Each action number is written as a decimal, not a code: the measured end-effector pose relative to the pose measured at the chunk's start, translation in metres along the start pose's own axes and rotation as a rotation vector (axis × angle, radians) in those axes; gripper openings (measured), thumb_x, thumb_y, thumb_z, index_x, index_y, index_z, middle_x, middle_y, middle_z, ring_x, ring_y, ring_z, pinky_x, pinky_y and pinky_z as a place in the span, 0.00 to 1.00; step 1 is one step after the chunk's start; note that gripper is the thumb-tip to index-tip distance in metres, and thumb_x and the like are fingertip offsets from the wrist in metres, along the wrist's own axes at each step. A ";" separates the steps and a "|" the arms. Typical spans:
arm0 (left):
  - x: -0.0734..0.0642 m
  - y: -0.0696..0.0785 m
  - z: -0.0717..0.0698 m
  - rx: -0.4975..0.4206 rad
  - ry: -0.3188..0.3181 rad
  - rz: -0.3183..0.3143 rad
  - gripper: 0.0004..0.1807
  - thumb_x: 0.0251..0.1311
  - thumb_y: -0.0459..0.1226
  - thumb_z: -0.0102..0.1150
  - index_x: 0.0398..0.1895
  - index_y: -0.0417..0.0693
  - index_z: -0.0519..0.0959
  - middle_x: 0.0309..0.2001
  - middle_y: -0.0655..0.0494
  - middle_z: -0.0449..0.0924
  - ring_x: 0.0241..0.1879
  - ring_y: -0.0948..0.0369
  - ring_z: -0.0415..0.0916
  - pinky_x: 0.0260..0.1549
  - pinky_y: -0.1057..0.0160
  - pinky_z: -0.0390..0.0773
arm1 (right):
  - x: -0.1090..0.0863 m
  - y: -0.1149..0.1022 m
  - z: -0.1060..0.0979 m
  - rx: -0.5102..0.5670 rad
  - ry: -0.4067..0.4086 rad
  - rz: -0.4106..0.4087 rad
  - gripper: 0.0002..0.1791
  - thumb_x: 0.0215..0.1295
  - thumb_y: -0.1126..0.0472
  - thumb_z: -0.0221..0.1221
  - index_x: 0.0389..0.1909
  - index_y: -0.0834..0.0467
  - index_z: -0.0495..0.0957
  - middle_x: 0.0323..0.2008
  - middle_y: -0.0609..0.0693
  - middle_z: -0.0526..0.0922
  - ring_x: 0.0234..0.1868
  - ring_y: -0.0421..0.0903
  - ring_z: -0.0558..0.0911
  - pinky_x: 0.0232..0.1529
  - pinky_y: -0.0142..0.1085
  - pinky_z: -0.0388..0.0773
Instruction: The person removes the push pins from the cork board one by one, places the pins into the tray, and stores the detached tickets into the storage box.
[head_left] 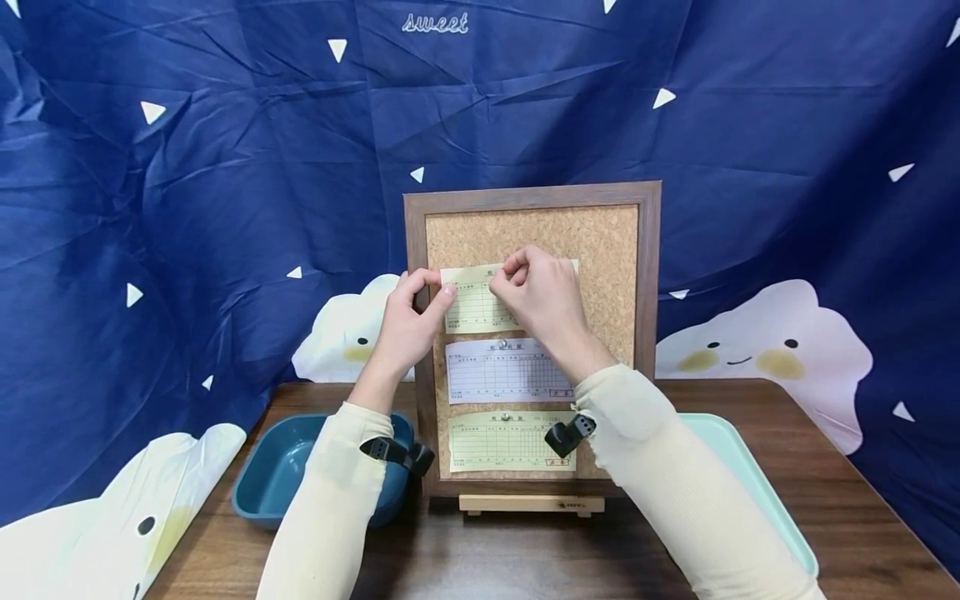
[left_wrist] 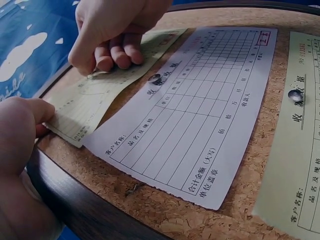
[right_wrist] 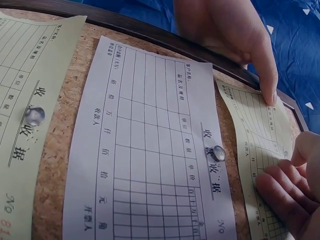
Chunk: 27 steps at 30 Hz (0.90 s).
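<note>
A pale yellow receipt slip (head_left: pixel 467 310) lies against the upper part of the framed corkboard (head_left: pixel 611 283). My left hand (head_left: pixel 411 321) pinches its left edge near the top corner, thumb on the front. At the slip's top middle, my right hand (head_left: pixel 546 296) pinches a pushpin with thumb and index finger; the fingers hide nearly all of it, and the other fingers are curled. Below hangs a white receipt slip (left_wrist: pixel 190 115) with a silver pushpin (right_wrist: pixel 218 154) at its top middle. Lower still is another yellow receipt slip (head_left: pixel 487 446), also held by a pushpin (right_wrist: pixel 35 116).
The corkboard's brown frame stands on a small wooden easel (head_left: pixel 525 503) on the dark wood table (head_left: pixel 847 483). A blue basin (head_left: pixel 258 508) sits to the left, partly behind my left forearm. At the right, my sleeve overlaps a mint tray (head_left: pixel 780 508). Blue patterned cloth (head_left: pixel 225 208) hangs behind.
</note>
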<state>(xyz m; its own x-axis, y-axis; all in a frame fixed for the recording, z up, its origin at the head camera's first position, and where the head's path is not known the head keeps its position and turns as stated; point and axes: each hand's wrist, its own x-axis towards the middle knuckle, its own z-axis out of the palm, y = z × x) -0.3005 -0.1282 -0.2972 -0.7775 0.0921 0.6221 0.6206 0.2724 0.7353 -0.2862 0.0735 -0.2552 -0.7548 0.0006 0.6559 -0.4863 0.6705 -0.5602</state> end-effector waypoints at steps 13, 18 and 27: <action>-0.001 0.003 0.002 -0.026 0.040 -0.030 0.09 0.76 0.36 0.62 0.47 0.37 0.84 0.47 0.36 0.85 0.68 0.44 0.75 0.86 0.49 0.42 | -0.005 0.003 -0.005 0.071 -0.001 0.006 0.06 0.65 0.63 0.65 0.40 0.62 0.85 0.30 0.57 0.91 0.28 0.52 0.87 0.59 0.47 0.77; -0.003 0.006 0.003 -0.027 0.064 -0.054 0.09 0.75 0.37 0.63 0.46 0.38 0.85 0.46 0.37 0.84 0.71 0.48 0.68 0.85 0.47 0.46 | -0.007 0.003 -0.008 0.096 -0.016 0.021 0.07 0.67 0.64 0.65 0.41 0.62 0.85 0.32 0.57 0.92 0.26 0.50 0.88 0.40 0.40 0.85; -0.007 0.010 0.007 -0.006 0.109 -0.074 0.10 0.72 0.38 0.67 0.47 0.39 0.87 0.46 0.50 0.69 0.44 0.59 0.62 0.40 0.58 0.64 | -0.009 0.009 -0.009 0.120 -0.023 0.020 0.07 0.68 0.64 0.64 0.42 0.62 0.85 0.31 0.56 0.91 0.22 0.45 0.86 0.28 0.28 0.79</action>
<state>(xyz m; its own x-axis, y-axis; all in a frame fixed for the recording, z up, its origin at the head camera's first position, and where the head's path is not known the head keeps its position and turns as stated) -0.2894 -0.1196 -0.2963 -0.8054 -0.0330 0.5918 0.5631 0.2693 0.7813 -0.2797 0.0862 -0.2618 -0.7743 -0.0045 0.6327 -0.5187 0.5773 -0.6306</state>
